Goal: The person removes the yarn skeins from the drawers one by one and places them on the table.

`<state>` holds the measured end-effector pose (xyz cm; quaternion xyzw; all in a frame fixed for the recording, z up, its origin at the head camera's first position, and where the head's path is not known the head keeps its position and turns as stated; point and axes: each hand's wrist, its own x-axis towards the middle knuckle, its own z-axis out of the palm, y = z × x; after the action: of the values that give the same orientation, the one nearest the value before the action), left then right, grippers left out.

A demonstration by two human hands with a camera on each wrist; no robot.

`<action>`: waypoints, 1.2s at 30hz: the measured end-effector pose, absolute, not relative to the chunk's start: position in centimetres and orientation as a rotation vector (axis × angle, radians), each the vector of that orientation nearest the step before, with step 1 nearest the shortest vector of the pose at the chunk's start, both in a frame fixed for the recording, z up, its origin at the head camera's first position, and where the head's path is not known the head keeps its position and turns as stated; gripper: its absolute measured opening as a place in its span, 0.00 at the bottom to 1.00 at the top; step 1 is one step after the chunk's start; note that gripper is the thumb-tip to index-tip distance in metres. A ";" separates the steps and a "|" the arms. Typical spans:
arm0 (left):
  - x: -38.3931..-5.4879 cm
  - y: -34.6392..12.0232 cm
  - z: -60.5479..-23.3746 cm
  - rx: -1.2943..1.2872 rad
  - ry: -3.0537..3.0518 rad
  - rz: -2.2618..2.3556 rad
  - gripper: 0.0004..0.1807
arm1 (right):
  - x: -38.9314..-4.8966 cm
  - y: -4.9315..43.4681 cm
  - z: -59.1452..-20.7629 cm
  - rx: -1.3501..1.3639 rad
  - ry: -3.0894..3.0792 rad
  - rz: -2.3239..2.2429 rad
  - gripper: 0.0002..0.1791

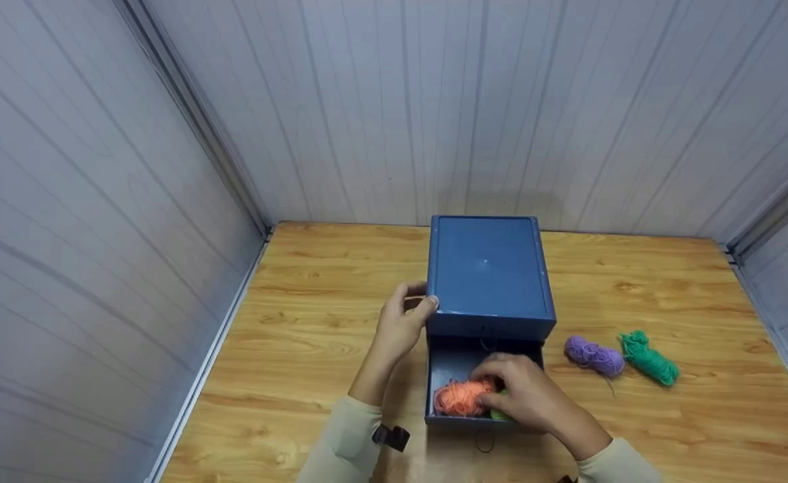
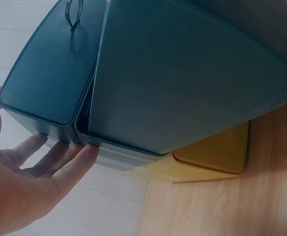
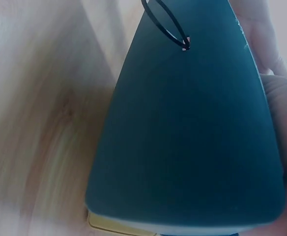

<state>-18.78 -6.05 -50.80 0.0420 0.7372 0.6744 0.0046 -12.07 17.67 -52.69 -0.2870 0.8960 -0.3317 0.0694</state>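
Observation:
A blue drawer cabinet (image 1: 491,268) stands on the table with its lower drawer (image 1: 444,365) pulled out. My left hand (image 1: 399,325) grips the cabinet's front left corner, thumb at the top edge and fingers against the side. In the left wrist view, its fingertips (image 2: 87,153) touch the cabinet wall. Down in the drawer, my right hand (image 1: 524,392) pinches the right end of an orange yarn skein (image 1: 459,398). Bright green yarn (image 1: 499,414) peeks out under that hand, mostly hidden. In the right wrist view, the drawer front (image 3: 187,137) covers the fingertips.
Right of the cabinet, a purple yarn skein (image 1: 595,356) and a green yarn skein (image 1: 650,359) lie on the wooden table (image 1: 313,322). A loop pull (image 1: 485,441) hangs from the drawer front. Pale panelled walls (image 1: 394,114) enclose the back and sides.

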 end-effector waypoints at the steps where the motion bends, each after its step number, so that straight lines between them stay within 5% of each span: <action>1: -18.8 -6.0 -50.8 0.132 2.307 2.114 0.23 | -12.1 17.7 -52.7 -0.863 2.695 -1.007 0.11; 36: -18.9 -6.0 -50.9 0.136 2.302 2.130 0.22 | -10.5 20.1 -50.8 -1.056 2.727 -1.603 0.14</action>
<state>-18.89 -6.04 -50.85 0.0433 0.7333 0.6785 0.0010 -10.52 20.14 -50.79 -0.3151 0.8139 -0.4784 -0.0964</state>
